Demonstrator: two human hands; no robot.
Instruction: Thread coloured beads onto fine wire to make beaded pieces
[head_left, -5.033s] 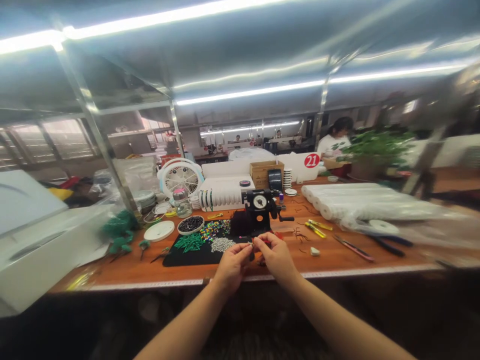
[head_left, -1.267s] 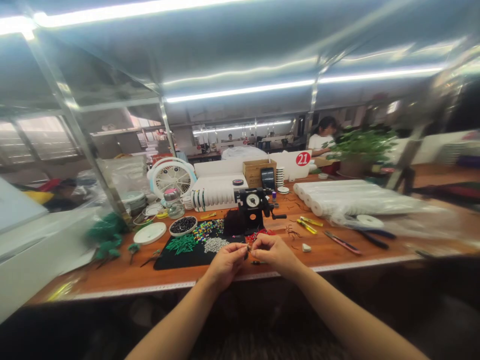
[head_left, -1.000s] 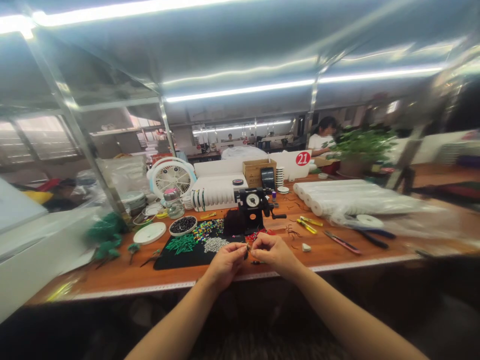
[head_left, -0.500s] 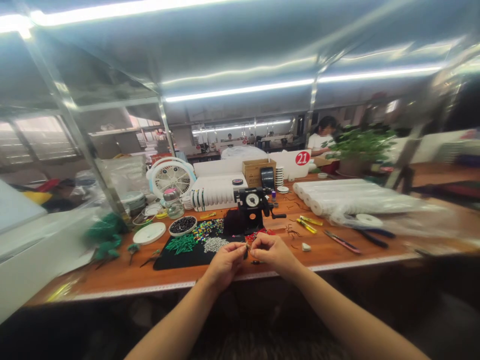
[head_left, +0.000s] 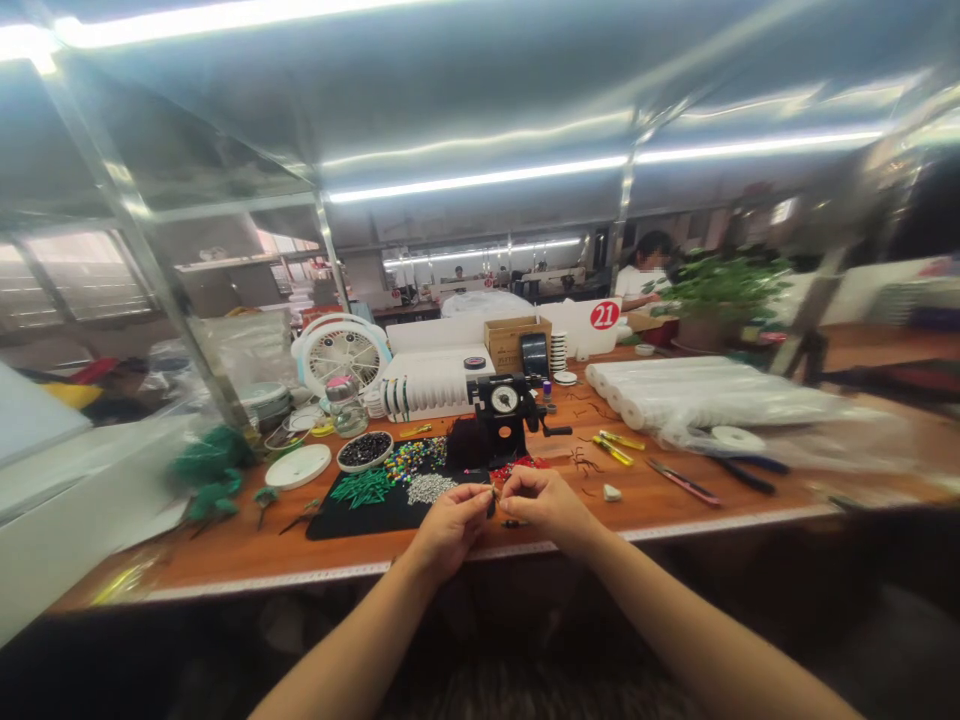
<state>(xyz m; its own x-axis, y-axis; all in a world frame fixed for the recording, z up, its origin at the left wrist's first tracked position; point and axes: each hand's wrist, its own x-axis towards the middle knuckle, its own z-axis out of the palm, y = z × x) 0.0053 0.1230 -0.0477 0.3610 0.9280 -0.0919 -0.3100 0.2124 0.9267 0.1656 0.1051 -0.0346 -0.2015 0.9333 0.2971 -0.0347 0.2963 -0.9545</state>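
Note:
My left hand [head_left: 450, 530] and my right hand [head_left: 541, 505] meet at the near edge of a black mat [head_left: 337, 522], their fingertips pinching a small dark wire piece [head_left: 492, 502]. The piece is too small to make out in detail. Just below my right fingers, a short dark bit [head_left: 511, 523] lies on the orange wooden workbench [head_left: 247, 555]. Heaps of multicoloured beads [head_left: 409, 460], silver beads [head_left: 427, 488] and green tube beads [head_left: 360, 488] sit on the mat. Red beads [head_left: 511, 466] lie near my right hand.
Behind my hands stands a black crank machine with a dial [head_left: 504, 400], beside a dark fuzzy bundle [head_left: 466, 445]. A bowl of black beads [head_left: 364, 450] is at left; pliers [head_left: 742, 476] and plastic-wrapped white rolls [head_left: 712, 395] lie right. A co-worker [head_left: 641, 285] sits beyond.
The view has shifted slightly up and left since the earliest frame. My hands stay together, pinching the small piece, with only slight finger movement.

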